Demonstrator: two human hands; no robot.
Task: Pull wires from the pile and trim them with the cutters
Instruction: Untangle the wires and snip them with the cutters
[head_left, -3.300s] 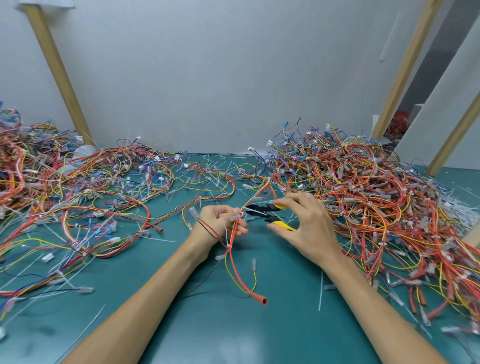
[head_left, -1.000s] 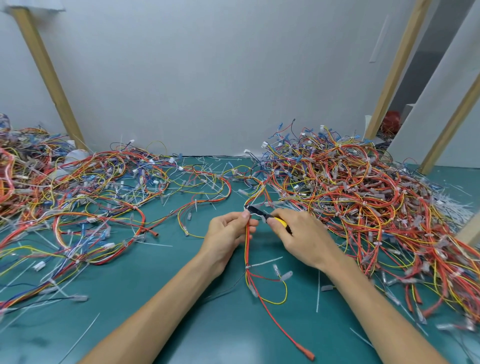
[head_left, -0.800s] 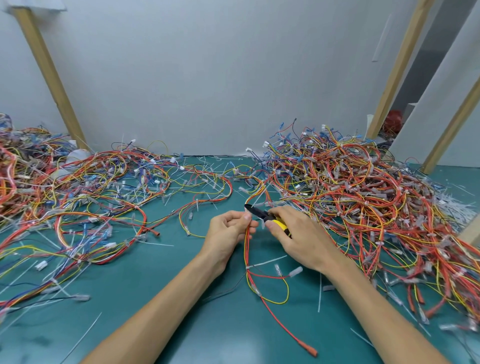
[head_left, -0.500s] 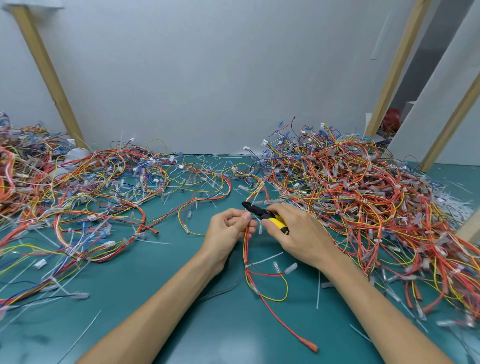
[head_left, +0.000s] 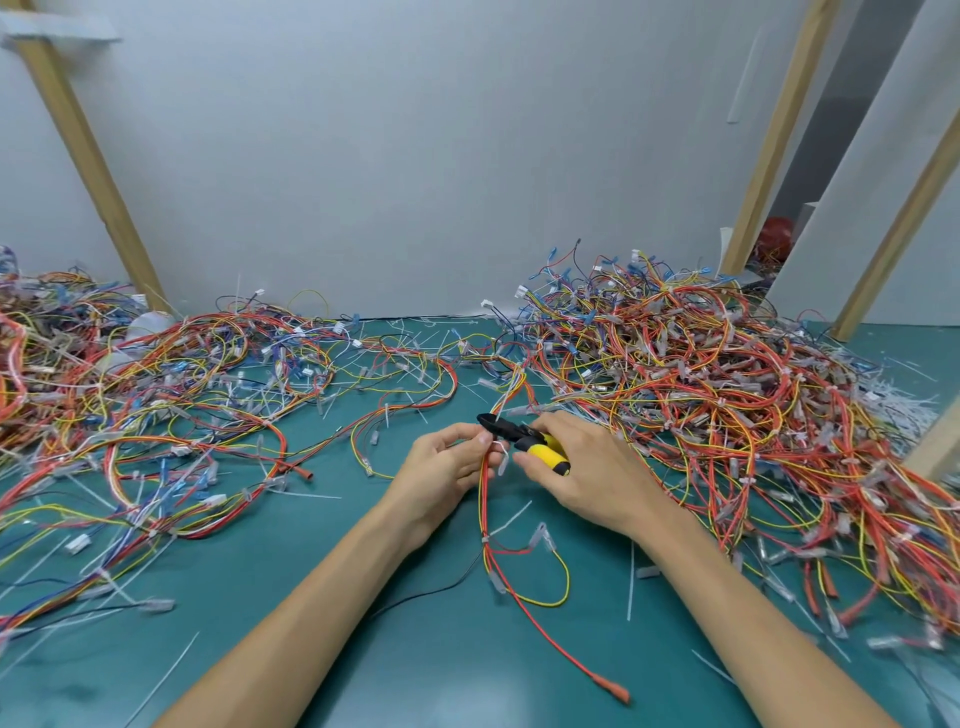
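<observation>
My left hand (head_left: 441, 467) pinches a thin bundle of red and yellow wires (head_left: 485, 519) near its top, just above the green table. The bundle hangs toward me, loops in yellow, and ends in a red terminal (head_left: 618, 693). My right hand (head_left: 587, 473) grips yellow-handled cutters (head_left: 524, 441); their black jaws point left, right above my left fingertips, beside a white cable tie on the bundle. A big tangled wire pile (head_left: 701, 395) lies just right of my hands, and the held bundle runs up into it.
A second spread of loose wires (head_left: 156, 415) covers the table's left side. Cut white cable ties (head_left: 631, 582) lie scattered on the green mat (head_left: 415, 649) near my arms. Wooden posts (head_left: 88, 166) lean against the grey back wall.
The cutters' jaws have swung up and left over my left fingertips. Both hands stay close together, and the hanging bundle has shifted slightly.
</observation>
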